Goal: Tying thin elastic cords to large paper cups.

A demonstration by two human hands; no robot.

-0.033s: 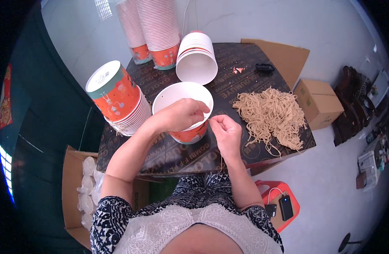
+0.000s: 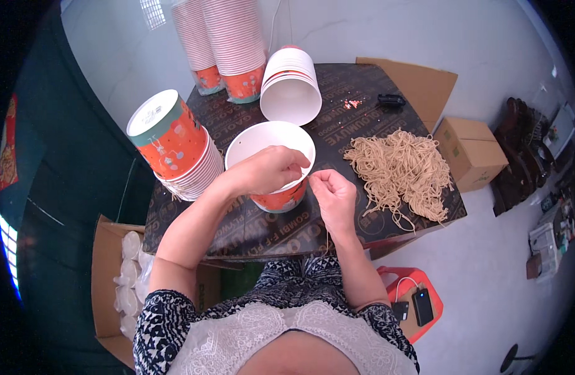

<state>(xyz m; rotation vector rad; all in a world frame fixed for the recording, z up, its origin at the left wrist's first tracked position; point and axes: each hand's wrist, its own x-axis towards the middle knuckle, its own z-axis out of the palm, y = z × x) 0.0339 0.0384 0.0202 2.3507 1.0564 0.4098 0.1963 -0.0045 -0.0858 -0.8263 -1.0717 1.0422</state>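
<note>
An orange-and-white paper bucket [image 2: 278, 201] stands upright, mouth up, on a dark printed table [image 2: 269, 234], and a person's 2 bare hands meet at its rim. Take the bucket as the middle of a clock, with the person's body at 6.

The left hand [image 2: 269, 170] comes in from 7 o'clock and lies across the bucket's mouth, its fingers bent down at the rim near 3. What those fingertips grip is hidden, so I cannot tell whether they are clamped on anything. The right hand [image 2: 335, 195] is outside the bucket at 4 o'clock, just beside the wall, thumb and forefinger pressed together; whatever sits between them is too small to tell. The 2 hands are close but apart. A thin strand [image 2: 327, 242] hangs below the right hand by the table's near edge.

A loose pile of tan twine [image 2: 400, 175] lies at 3 o'clock, near the right hand. An upside-down stack of orange buckets [image 2: 169, 147] stands between 9 and 10, near the left forearm. At 12, a nested stack of buckets [image 2: 292, 90] lies on its side, open end toward the person; 2 tall stacks [image 2: 237, 53] rise at 11. At 2 o'clock are small crumbs [image 2: 352, 104] and a small black object [image 2: 392, 100].
</note>
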